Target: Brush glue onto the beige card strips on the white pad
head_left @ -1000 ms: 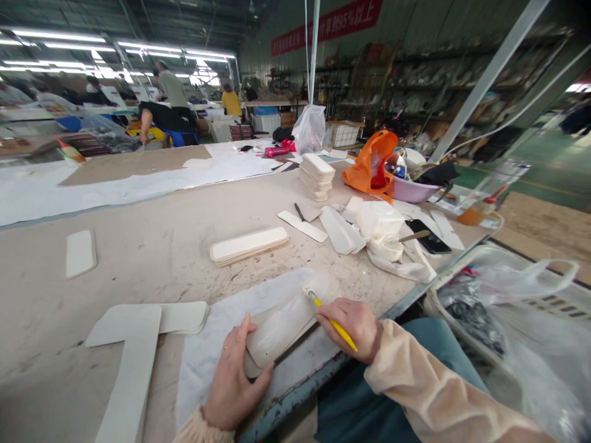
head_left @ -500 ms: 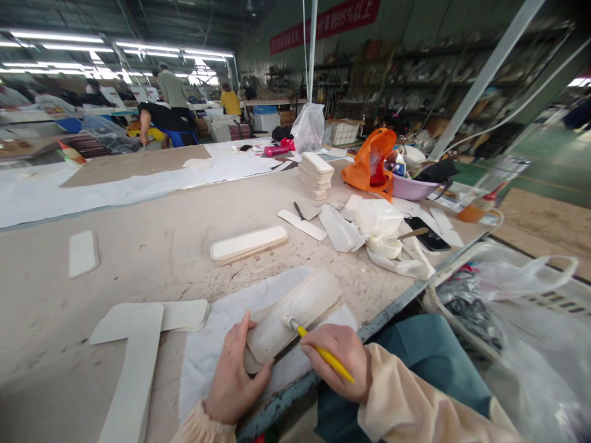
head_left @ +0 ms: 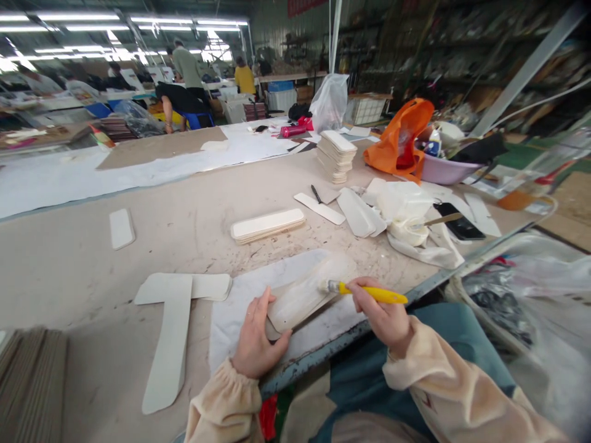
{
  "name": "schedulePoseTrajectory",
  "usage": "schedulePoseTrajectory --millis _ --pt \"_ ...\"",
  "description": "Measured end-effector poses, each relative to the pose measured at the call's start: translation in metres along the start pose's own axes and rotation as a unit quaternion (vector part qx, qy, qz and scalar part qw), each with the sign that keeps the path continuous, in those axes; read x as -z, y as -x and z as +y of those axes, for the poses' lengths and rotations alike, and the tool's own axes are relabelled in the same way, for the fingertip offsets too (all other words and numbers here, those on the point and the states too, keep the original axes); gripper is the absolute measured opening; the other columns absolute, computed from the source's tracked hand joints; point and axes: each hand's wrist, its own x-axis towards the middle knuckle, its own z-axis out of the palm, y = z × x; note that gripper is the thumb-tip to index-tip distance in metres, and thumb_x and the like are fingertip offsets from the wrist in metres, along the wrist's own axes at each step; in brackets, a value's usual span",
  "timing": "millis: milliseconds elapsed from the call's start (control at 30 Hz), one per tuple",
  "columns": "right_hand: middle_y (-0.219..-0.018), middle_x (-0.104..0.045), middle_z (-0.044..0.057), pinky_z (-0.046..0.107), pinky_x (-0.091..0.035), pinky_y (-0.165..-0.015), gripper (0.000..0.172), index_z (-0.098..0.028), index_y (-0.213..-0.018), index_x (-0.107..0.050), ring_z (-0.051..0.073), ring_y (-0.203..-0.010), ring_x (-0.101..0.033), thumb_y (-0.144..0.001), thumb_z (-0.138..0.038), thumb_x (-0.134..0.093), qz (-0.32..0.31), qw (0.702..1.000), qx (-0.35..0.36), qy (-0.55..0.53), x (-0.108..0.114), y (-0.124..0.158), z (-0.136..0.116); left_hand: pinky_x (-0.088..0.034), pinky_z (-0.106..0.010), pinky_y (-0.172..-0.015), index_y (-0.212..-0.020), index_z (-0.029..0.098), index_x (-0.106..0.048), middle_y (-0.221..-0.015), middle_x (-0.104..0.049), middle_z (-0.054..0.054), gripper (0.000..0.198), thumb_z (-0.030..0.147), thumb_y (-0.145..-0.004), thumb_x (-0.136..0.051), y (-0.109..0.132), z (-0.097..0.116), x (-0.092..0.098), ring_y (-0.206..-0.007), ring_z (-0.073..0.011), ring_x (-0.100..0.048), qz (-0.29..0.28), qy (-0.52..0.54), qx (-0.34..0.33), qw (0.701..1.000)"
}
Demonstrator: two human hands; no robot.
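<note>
A pale, rounded-end panel (head_left: 300,295), glossy with a wet-looking coat, lies on similar pieces over a white cloth (head_left: 226,326). My left hand (head_left: 261,341) holds its left end, thumb along the near edge and fingers at the far side. In my right hand (head_left: 383,311) is a yellow-handled paintbrush (head_left: 376,294), gripped between thumb and fingers. Its bristles touch the upper surface near the panel's right half. Left of the cloth, long white strips (head_left: 170,344) cross other white pieces (head_left: 207,286) in a T shape.
Beyond the cloth are a low strip stack (head_left: 268,224) and a taller stack (head_left: 337,154). To the right lie a white tub (head_left: 409,212) with a stick, a phone (head_left: 459,221), an orange bag (head_left: 399,141) and a purple basin (head_left: 447,170). Other people work in the background.
The brush has moved right along the panel, and its handle now points more to the right. My left hand still holds the left end. The camera view has shifted.
</note>
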Motion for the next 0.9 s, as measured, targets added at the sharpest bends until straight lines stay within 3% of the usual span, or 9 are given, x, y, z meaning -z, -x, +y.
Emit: schedulePoseTrajectory --millis 133,200,333,400,567,633,733,900 --pt "-0.06 -0.054 -0.002 0.024 -0.042 -0.055 0.022 -0.02 -0.088 -0.064 0.011 -0.055 -0.053 -0.093 -0.037 -0.051 -0.113 0.993 0.034 -0.01 -0.025 0.012 -0.012 -0.039 -0.048 -0.105 -0.148 0.016 -0.017 -0.125 -0.049 -0.013 0.087 0.025 -0.074 -0.063 -0.001 0.001 0.001 -0.119 -0.0282 -0.047 -0.001 0.001 0.0 1.0" --pt "-0.061 -0.055 -0.002 0.024 -0.042 -0.056 0.022 -0.019 -0.088 -0.064 0.011 -0.055 -0.053 -0.093 -0.036 -0.051 -0.092 0.995 0.043 0.017 -0.023 0.007 -0.01 -0.039 -0.048 -0.105 -0.147 0.016 -0.017 -0.124 -0.05 -0.013 0.086 0.024 -0.074 -0.063 -0.001 0.002 0.001 -0.118 -0.028 -0.047 0.0 0.001 0.004 1.0" --pt "-0.058 -0.053 -0.003 0.025 -0.042 -0.057 0.023 -0.02 -0.083 -0.062 0.012 -0.055 -0.052 -0.091 -0.039 -0.053 0.023 0.997 0.019 0.066 0.003 -0.017 0.0 -0.039 -0.048 -0.106 -0.146 0.016 -0.02 -0.124 -0.05 -0.013 0.084 0.024 -0.074 -0.063 0.0 0.003 0.002 -0.119 -0.0281 -0.047 0.002 0.002 0.008 1.0" --pt "-0.057 -0.052 -0.003 0.025 -0.043 -0.057 0.024 -0.02 -0.083 -0.06 0.012 -0.055 -0.052 -0.091 -0.041 -0.053 0.046 0.997 0.009 0.058 0.008 -0.023 0.002 -0.038 -0.048 -0.106 -0.146 0.017 -0.02 -0.124 -0.05 -0.013 0.084 0.024 -0.074 -0.063 0.0 0.003 0.002 -0.12 -0.0285 -0.046 0.002 0.002 0.011 1.0" --pt "-0.058 -0.055 -0.003 0.024 -0.044 -0.057 0.026 -0.019 -0.089 -0.062 0.012 -0.055 -0.054 -0.093 -0.042 -0.049 -0.065 0.997 0.03 -0.008 -0.021 -0.017 -0.006 -0.038 -0.051 -0.106 -0.147 0.017 -0.018 -0.125 -0.05 -0.013 0.086 0.025 -0.075 -0.063 0.0 0.0 0.001 -0.12 -0.0297 -0.047 -0.003 -0.004 0.013 1.0" --pt "-0.057 -0.055 -0.003 0.024 -0.045 -0.057 0.027 -0.019 -0.086 -0.062 0.012 -0.055 -0.055 -0.093 -0.041 -0.049 -0.076 0.997 0.03 -0.002 -0.031 -0.017 -0.008 -0.038 -0.051 -0.106 -0.147 0.017 -0.017 -0.125 -0.05 -0.013 0.086 0.025 -0.075 -0.063 -0.001 0.0 0.0 -0.12 -0.0301 -0.047 -0.004 -0.006 0.011 1.0" --pt "-0.057 -0.055 -0.002 0.025 -0.045 -0.057 0.028 -0.019 -0.083 -0.062 0.013 -0.055 -0.055 -0.091 -0.043 -0.05 -0.014 0.998 0.026 0.048 -0.023 -0.028 -0.004 -0.039 -0.052 -0.105 -0.148 0.018 -0.017 -0.125 -0.051 -0.013 0.086 0.026 -0.075 -0.063 0.0 -0.001 0.0 -0.12 -0.0303 -0.047 -0.006 -0.009 0.009 1.0" --pt "-0.064 -0.06 0.0 0.026 -0.047 -0.058 0.029 -0.019 -0.087 -0.063 0.014 -0.058 -0.059 -0.089 -0.046 -0.053 0.116 0.984 0.036 0.129 0.019 -0.054 0.017 -0.039 -0.051 -0.106 -0.147 0.017 -0.019 -0.126 -0.051 -0.013 0.084 0.025 -0.075 -0.062 0.0 0.0 0.002 -0.121 -0.0299 -0.047 -0.004 -0.011 0.011 1.0"
